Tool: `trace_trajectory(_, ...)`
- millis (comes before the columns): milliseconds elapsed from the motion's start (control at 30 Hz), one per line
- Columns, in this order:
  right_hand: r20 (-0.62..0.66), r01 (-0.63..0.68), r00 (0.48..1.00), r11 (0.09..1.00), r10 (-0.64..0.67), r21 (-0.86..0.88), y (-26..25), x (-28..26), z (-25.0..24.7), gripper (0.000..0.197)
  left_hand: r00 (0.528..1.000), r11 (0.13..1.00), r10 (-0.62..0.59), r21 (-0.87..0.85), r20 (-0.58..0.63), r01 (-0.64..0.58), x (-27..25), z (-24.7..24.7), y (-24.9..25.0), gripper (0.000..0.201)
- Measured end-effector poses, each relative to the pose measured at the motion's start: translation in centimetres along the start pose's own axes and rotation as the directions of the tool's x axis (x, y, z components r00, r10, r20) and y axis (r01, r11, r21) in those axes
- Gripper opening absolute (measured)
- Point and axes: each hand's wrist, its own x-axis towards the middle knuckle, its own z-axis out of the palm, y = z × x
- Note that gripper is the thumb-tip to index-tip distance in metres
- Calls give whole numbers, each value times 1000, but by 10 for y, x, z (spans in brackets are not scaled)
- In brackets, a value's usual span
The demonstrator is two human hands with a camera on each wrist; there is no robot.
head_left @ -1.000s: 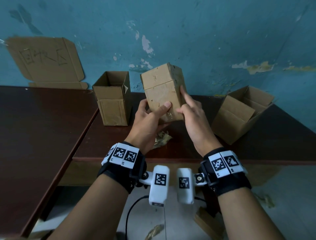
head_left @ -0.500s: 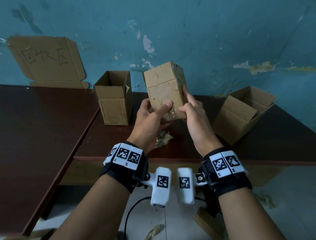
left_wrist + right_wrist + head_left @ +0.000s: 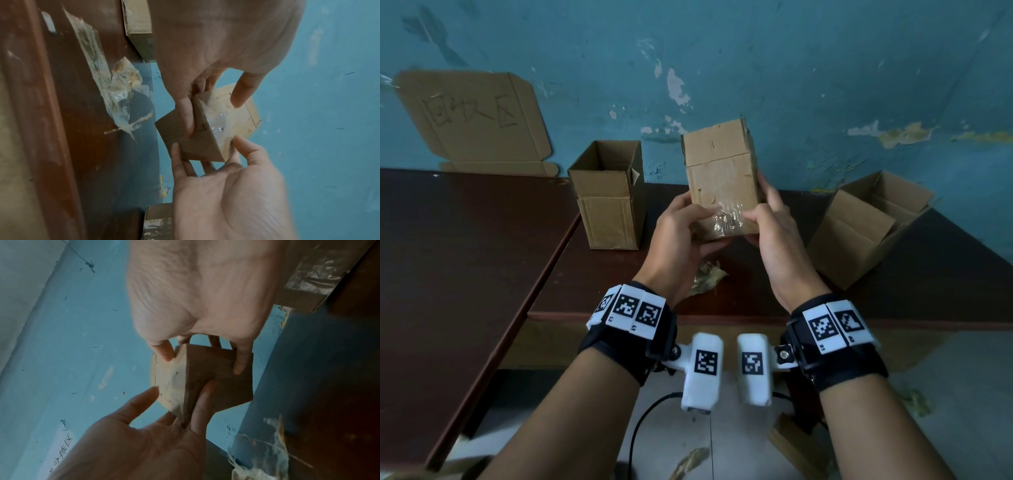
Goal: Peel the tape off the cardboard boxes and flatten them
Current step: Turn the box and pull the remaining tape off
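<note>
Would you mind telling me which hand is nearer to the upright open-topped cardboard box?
Left. The left hand is just to the right of the upright open-topped cardboard box; the right hand is farther right, beyond the held taped box.

I see a tan box (image 3: 720, 171) with glossy clear tape (image 3: 726, 219), a dark brown table (image 3: 465, 240), a teal wall (image 3: 791, 68).

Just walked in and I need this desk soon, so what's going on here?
A person is holding a small closed cardboard box in the air above the desk, left hand and right hand gripping its lower end, where clear tape is crinkled. Two open boxes, one upright and one tipped over, wait on the desk, with a wad of peeled tape lying below the hands.
</note>
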Motion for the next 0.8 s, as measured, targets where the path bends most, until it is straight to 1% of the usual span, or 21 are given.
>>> trace_trajectory(133,-44,8,999,997,-4,77,-2,-3,1,73,1000,1000,4,15,-16,-4,1,1,-2,39)
trace_trajectory(167,-58,21,998,995,-15,98,-3,-4,2,70,1000,1000,8,20,-15,-8,2,1,-3,39)
trace_trajectory(233,-82,40,996,989,-29,139,-4,-6,2,58,1000,999,14,33,-14,-13,3,1,-6,41)
trace_trajectory(300,-92,35,996,985,-20,166,-5,-7,1,46,1000,998,14,56,-14,-14,3,1,-9,42)
trace_trajectory(333,-97,32,995,985,-16,167,-5,-7,1,44,1000,998,14,66,-14,-13,3,2,-10,43)
trace_trajectory(433,-112,31,994,990,-16,139,-6,-7,-1,44,1000,998,12,69,-5,-12,2,3,-13,44)
trace_trajectory(567,-84,38,996,993,-29,108,-6,-9,-3,45,1000,998,4,63,-7,-4,1,4,-14,45)
trace_trajectory(667,-68,46,997,992,-37,120,-5,-7,-2,47,1000,998,0,61,-14,1,0,6,-14,43)
trace_trajectory(800,-87,44,996,987,-31,154,-3,-4,-1,53,1000,998,0,64,-10,0,0,6,-13,40)
